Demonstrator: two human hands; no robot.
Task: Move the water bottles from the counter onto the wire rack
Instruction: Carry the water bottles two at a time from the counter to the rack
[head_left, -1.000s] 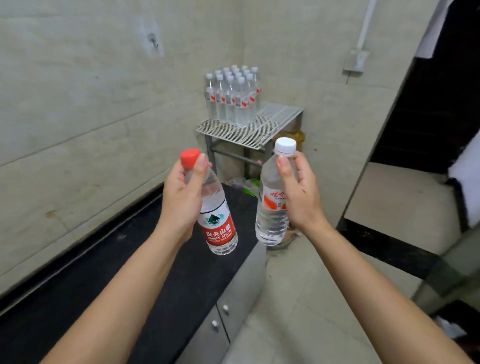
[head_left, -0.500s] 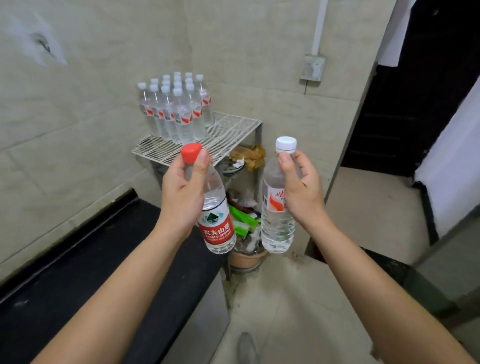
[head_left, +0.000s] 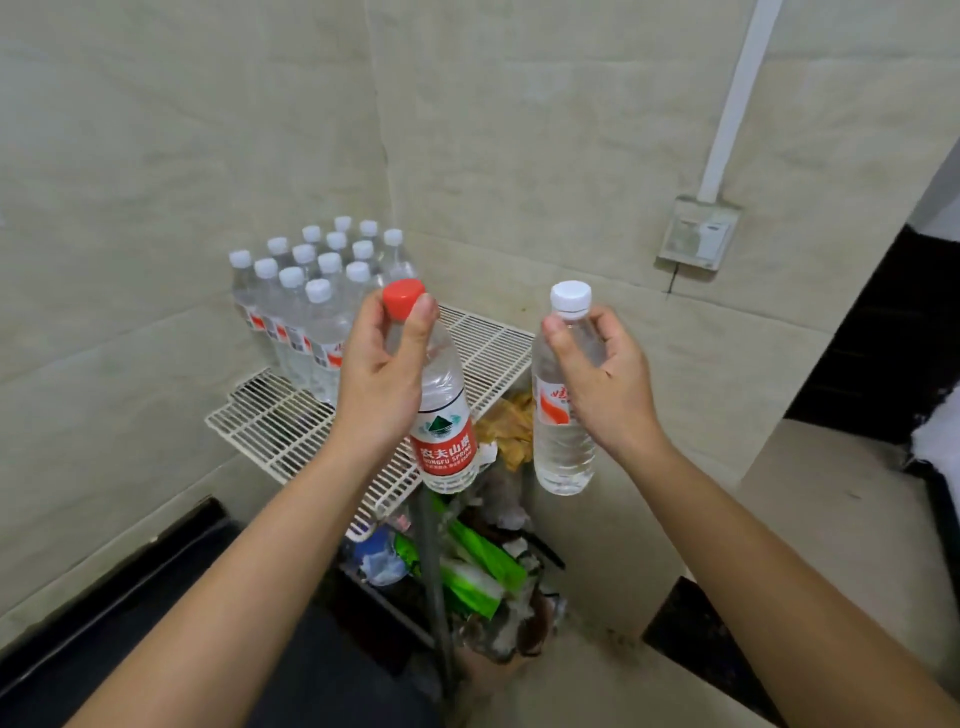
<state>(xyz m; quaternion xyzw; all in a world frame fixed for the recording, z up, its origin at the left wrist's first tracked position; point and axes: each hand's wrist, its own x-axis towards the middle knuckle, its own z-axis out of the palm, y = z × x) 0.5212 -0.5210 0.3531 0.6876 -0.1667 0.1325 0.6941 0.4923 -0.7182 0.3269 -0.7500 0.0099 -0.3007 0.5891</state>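
My left hand (head_left: 376, 374) grips a red-capped water bottle (head_left: 444, 431) by its neck, held over the front of the white wire rack (head_left: 265, 421). In my right hand (head_left: 605, 384) is a white-capped water bottle (head_left: 561, 447), gripped by the neck and hanging just past the rack's right edge. Several white-capped bottles (head_left: 311, 312) stand packed together at the back left of the rack, against the wall corner.
Below the rack top, a lower shelf holds green packets (head_left: 478, 566), bags and clutter. The black counter (head_left: 130, 613) runs along the left wall up to the rack. A wall socket (head_left: 698, 234) sits on the right wall; a dark doorway (head_left: 893, 343) opens at far right.
I have come closer to the rack, which now looks larger and lies under my hands. Both bottles have moved forward with my hands, which keep the same grips.
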